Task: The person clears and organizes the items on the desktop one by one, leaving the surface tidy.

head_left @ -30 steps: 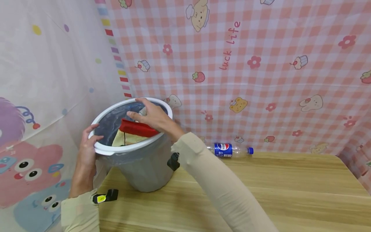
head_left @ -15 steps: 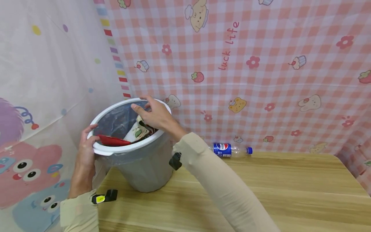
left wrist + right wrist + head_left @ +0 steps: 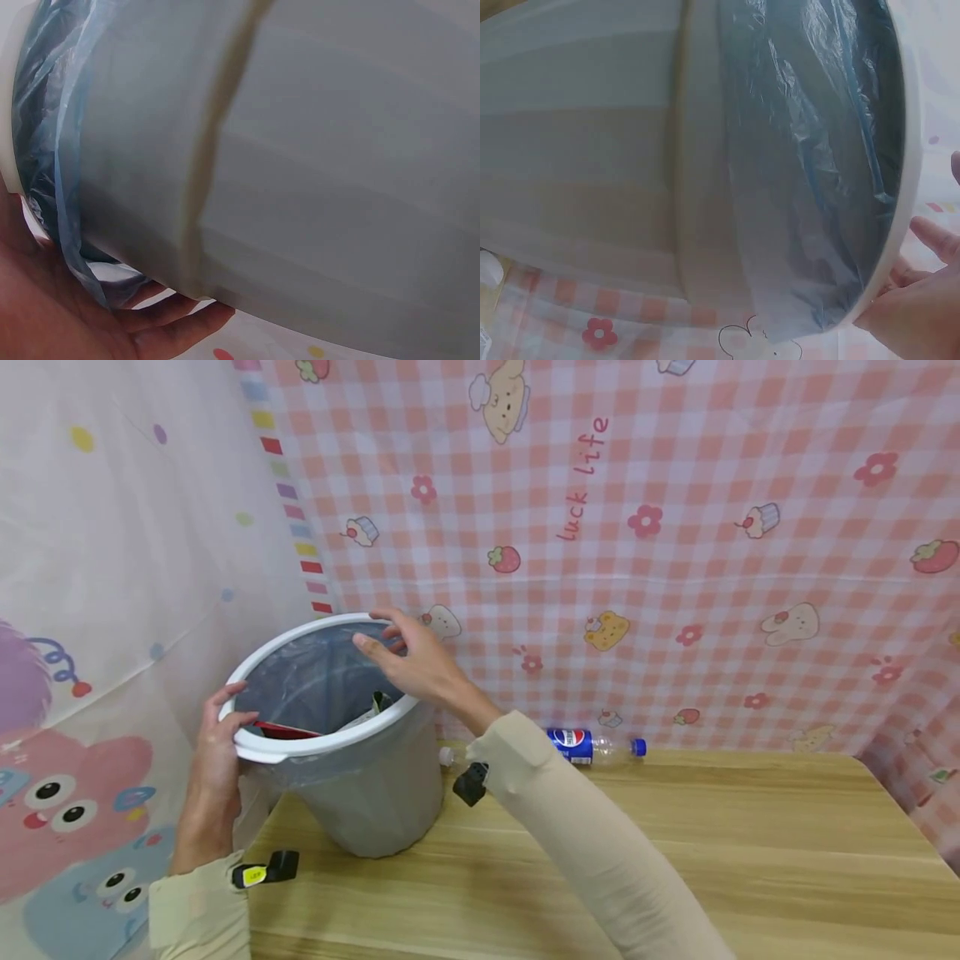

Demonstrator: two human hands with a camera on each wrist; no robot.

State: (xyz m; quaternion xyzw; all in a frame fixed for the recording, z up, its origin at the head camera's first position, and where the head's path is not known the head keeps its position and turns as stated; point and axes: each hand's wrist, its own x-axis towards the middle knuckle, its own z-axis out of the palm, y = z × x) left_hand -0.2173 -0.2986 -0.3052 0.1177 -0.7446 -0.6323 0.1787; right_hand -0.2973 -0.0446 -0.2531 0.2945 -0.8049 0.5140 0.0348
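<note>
A grey trash can [image 3: 375, 810] with a white rim ring [image 3: 300, 752] and a thin bluish liner bag [image 3: 300, 668] stands on the table. My left hand [image 3: 217, 743] grips its left rim, with thumb and forefinger over the ring; in the left wrist view other fingers [image 3: 180, 330] lie along the outside wall. My right hand [image 3: 420, 664] is over the right rim, fingers spread and holding nothing. Low inside the can lie a red packet [image 3: 285, 732] and a pale wrapper with green print [image 3: 371, 710], both partly hidden by the near rim.
A bottle with a blue Pepsi label [image 3: 573, 745] lies against the checked cloth wall, partly behind the right sleeve [image 3: 570, 827]. A white bottle cap [image 3: 447, 757] shows beside the can. The wood-grain table [image 3: 750, 843] extends to the right; a white cloth wall [image 3: 150, 568] stands left.
The red and yellowish packet has dropped from under my right hand deeper into the can, turning leftward; the pale wrapper has sunk too. My right hand has drawn back slightly right. Left hand keeps its grip.
</note>
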